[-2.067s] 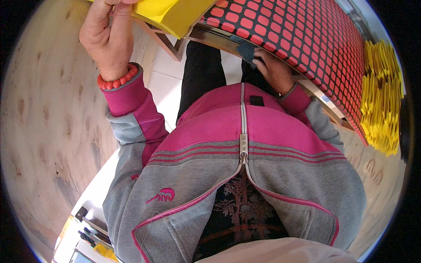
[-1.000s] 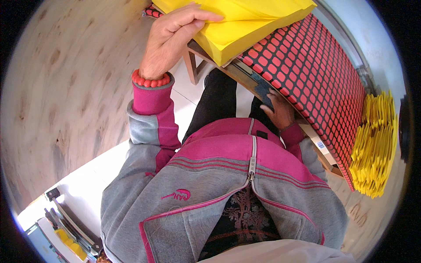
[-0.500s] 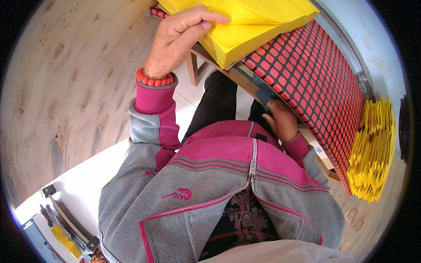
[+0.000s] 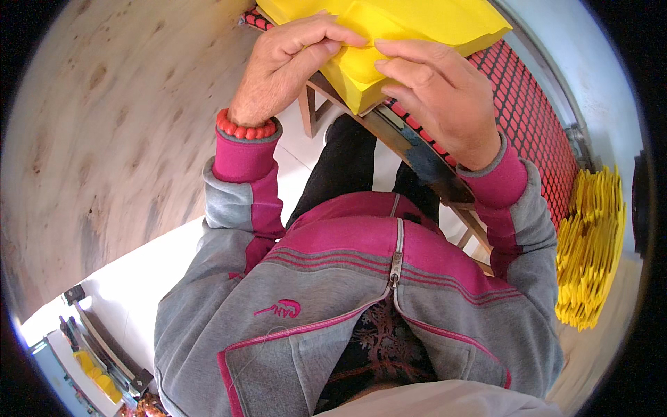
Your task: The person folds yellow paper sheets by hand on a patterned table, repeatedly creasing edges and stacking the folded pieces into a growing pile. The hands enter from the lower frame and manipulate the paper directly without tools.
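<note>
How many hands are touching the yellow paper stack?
2: the left hand pinches the yellow paper stack at its near edge, and the right hand rests beside it on that edge.

Bright, even daylight fills the scene, strongest at the far right, where the pale wall (image 4: pixel 590 90) looks washed out. Shadows are soft. The yellow sheets (image 4: pixel 389 35) glow vividly without glare. Focus is sharp at the centre; fisheye distortion bends straight edges toward the rim, beyond which the corners are black.
</note>
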Motion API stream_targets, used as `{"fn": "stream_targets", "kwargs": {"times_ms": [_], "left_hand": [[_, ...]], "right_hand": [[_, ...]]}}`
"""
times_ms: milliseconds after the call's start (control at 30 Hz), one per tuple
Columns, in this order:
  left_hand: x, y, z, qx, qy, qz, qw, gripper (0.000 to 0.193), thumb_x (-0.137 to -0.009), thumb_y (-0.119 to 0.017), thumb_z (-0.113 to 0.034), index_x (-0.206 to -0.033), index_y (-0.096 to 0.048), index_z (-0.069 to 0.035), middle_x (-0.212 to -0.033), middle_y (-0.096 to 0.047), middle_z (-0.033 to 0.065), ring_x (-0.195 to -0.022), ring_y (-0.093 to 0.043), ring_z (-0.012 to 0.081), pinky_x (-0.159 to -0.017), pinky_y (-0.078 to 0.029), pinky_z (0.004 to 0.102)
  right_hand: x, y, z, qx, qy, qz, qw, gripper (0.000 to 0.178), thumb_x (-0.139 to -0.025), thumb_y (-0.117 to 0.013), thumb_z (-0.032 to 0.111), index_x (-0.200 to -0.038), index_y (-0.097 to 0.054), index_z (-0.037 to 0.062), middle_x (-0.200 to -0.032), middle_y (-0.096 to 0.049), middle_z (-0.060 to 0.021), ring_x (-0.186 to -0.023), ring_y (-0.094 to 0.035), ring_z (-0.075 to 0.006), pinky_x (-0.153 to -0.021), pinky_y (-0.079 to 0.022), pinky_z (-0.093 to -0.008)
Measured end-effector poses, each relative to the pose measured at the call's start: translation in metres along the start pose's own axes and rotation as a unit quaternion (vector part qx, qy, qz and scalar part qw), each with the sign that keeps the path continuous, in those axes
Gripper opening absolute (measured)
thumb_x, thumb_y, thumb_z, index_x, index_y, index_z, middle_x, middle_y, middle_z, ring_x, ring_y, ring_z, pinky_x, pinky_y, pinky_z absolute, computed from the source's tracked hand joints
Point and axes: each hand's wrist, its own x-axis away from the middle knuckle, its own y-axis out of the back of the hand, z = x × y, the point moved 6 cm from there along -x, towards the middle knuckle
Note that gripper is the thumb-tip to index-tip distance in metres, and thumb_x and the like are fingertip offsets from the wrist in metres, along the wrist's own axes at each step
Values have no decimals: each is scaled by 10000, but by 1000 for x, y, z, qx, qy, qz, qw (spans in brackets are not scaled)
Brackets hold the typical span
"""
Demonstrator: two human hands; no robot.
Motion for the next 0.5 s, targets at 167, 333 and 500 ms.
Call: {"fn": "stream_targets", "kwargs": {"times_ms": [167, 333, 500], "left_hand": [[1, 5, 8, 8, 5, -6, 1000, 275, -1002, -485, -33, -1130, -721, 25, -1137, -703, 90, -1100, -624, 171, -990, -440, 290], [3, 8, 12, 8, 25, 1, 1000, 276, -980, -489, -23, -1127, -717, 27, -1166, -703, 103, -1133, -622, 190, -1014, -432, 305], [1, 7, 4, 29, -40, 26, 998, 284, -914, -522, 18, -1131, -704, 37, -1204, -696, 132, -1189, -615, 230, -1067, -412, 343]], "right_hand": [[5, -11, -7, 15, -11, 1, 1000, 185, -834, -758, 112, -1000, -690, 69, -1080, -720, -67, -983, -704, -260, -836, -573, -367], [2, -12, -15, -90, -84, 7, 992, 157, -875, -719, 93, -1019, -665, 61, -1043, -716, -94, -963, -697, -294, -820, -562, -380], [-3, -13, -20, -125, -112, 23, 986, 142, -909, -677, 94, -1041, -645, 51, -1008, -705, -117, -946, -687, -330, -803, -547, -398]]}}
